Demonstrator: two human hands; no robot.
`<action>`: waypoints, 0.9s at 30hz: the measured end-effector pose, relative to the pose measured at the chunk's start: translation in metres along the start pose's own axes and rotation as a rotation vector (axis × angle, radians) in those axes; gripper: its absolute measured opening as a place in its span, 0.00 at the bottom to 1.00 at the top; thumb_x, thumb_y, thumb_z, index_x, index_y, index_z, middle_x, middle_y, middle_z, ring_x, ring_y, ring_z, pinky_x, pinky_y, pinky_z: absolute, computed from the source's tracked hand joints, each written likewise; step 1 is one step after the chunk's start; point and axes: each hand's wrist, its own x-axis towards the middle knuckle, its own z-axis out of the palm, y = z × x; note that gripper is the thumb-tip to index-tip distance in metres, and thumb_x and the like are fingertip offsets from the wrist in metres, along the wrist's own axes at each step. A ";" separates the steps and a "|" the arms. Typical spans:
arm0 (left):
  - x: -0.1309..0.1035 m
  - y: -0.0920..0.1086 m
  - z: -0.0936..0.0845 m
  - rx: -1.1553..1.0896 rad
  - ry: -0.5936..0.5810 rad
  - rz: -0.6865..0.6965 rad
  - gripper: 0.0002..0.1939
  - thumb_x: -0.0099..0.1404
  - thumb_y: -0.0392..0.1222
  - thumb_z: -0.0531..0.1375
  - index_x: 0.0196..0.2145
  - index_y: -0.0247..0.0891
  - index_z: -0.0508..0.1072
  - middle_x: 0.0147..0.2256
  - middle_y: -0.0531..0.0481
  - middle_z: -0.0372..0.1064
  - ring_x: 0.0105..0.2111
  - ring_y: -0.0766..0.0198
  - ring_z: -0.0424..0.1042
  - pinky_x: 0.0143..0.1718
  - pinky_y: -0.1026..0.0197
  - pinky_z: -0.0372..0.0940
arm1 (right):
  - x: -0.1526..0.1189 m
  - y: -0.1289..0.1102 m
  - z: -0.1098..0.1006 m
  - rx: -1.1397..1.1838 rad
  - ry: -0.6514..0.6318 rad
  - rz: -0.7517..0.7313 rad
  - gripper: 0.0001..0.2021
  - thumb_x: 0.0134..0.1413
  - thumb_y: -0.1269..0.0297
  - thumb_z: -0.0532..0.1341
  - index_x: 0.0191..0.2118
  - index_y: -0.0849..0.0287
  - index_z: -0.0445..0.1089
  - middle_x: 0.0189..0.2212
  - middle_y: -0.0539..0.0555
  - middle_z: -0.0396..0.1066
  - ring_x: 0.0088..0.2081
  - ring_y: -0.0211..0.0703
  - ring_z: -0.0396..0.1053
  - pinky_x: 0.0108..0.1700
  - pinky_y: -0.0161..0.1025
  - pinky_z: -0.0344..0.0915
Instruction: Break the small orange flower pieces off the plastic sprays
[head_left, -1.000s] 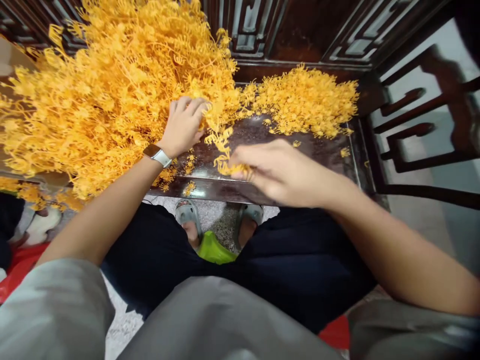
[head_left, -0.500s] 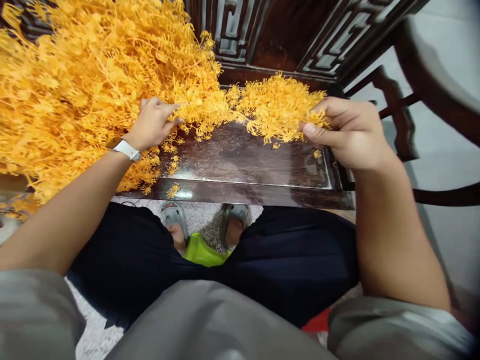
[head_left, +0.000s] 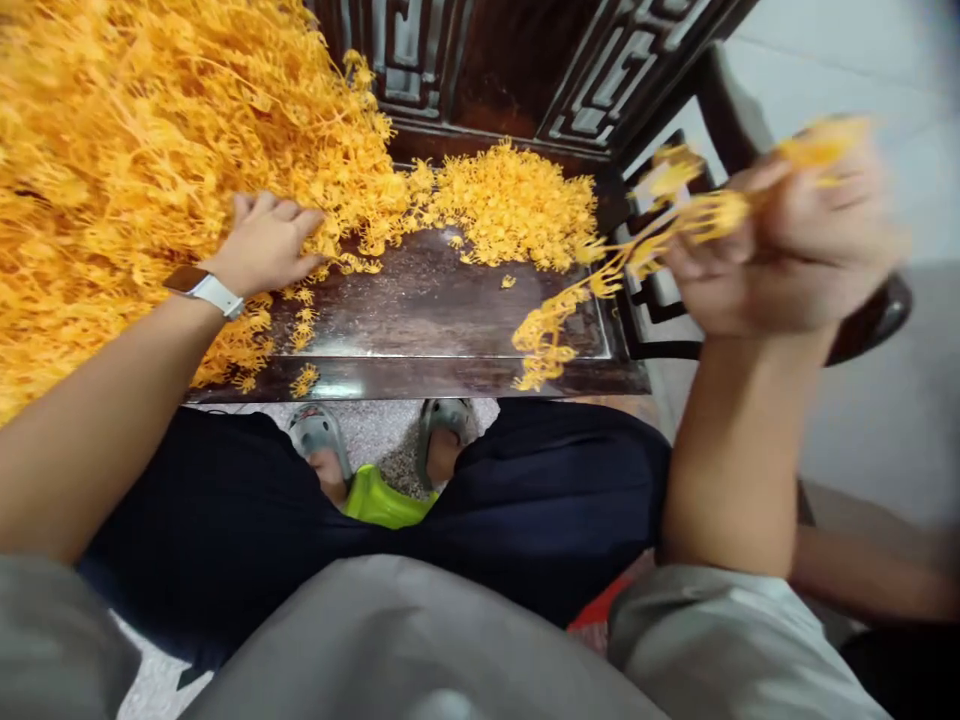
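Note:
A large heap of yellow artificial-flower sprigs [head_left: 157, 130] fills the left side of the dark wooden bench. My left hand [head_left: 268, 242] lies on the heap's right edge, fingers stretched out and apart. At the right, my right hand [head_left: 795, 245] is raised and blurred, its fingers closed around a yellow flower sprig [head_left: 551, 325]. That sprig's thin stem hangs down to the left, over the bench's right end. Between the hands is a smaller pile of yellow sprigs [head_left: 517, 205], lying against the back of the seat.
The bench seat [head_left: 420, 315] has a carved backrest [head_left: 495, 75] and a curved armrest [head_left: 874, 320] at the right. Loose yellow bits [head_left: 305, 380] lie near its front edge. A bright green object [head_left: 386, 500] shows below, between my feet in grey clogs [head_left: 319, 435].
My right hand has risen and moved right, pulling a sprig away from the small pile. My left hand stays on the big heap, its fingers now flatter. The view has shifted a little right.

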 end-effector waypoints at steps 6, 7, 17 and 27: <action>0.000 0.057 -0.015 0.052 0.116 0.053 0.51 0.66 0.64 0.61 0.77 0.34 0.55 0.77 0.31 0.46 0.71 0.24 0.46 0.69 0.18 0.40 | -0.013 0.010 0.022 0.072 -0.138 0.197 0.14 0.51 0.45 0.72 0.35 0.47 0.73 0.19 0.44 0.59 0.20 0.41 0.50 0.27 0.46 0.56; 0.001 0.069 -0.018 0.036 0.135 0.080 0.52 0.66 0.67 0.59 0.77 0.34 0.56 0.76 0.30 0.46 0.71 0.21 0.46 0.69 0.18 0.40 | -0.014 0.008 0.024 0.043 -0.150 0.236 0.15 0.52 0.44 0.72 0.37 0.46 0.73 0.19 0.45 0.60 0.21 0.42 0.53 0.28 0.47 0.59; -0.007 0.181 0.012 -0.579 -0.025 0.353 0.26 0.72 0.62 0.63 0.56 0.40 0.76 0.49 0.46 0.78 0.42 0.55 0.76 0.50 0.53 0.70 | -0.035 -0.025 0.053 -0.204 -0.416 0.453 0.22 0.62 0.34 0.65 0.53 0.38 0.65 0.38 0.42 0.82 0.49 0.46 0.76 0.49 0.43 0.78; -0.038 0.150 -0.001 0.142 -0.214 0.659 0.25 0.84 0.57 0.51 0.38 0.35 0.73 0.29 0.53 0.57 0.30 0.62 0.60 0.36 0.61 0.52 | -0.085 0.021 0.027 0.139 -0.578 0.118 0.21 0.72 0.47 0.65 0.42 0.64 0.72 0.27 0.48 0.75 0.25 0.29 0.67 0.29 0.29 0.63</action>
